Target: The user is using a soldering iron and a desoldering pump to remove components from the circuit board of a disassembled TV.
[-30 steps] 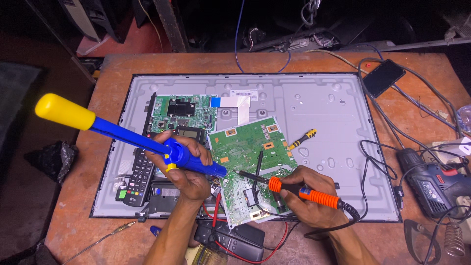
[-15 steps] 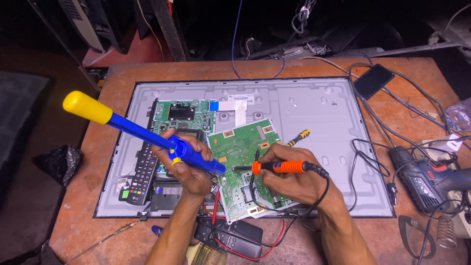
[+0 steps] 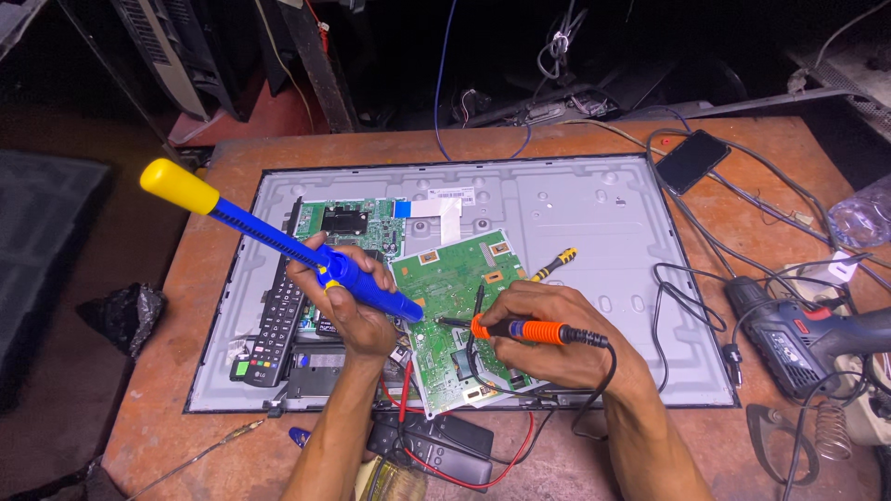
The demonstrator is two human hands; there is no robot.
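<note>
Here we are gripping the blue desoldering pump (image 3: 357, 283) in our left hand (image 3: 348, 306) and pinching the orange soldering iron (image 3: 520, 329) in our right hand (image 3: 548, 339), both tips apparently meeting on the green circuit board (image 3: 455, 306) near the desk's front edge.

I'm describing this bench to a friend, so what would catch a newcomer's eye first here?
First, the blue desoldering pump with its yellow plunger knob, gripped in the left hand and slanting up to the left. Its tip meets the orange-handled soldering iron in the right hand over a loose green circuit board. Both lie on the grey back panel of a flat screen at the table's centre.
</note>
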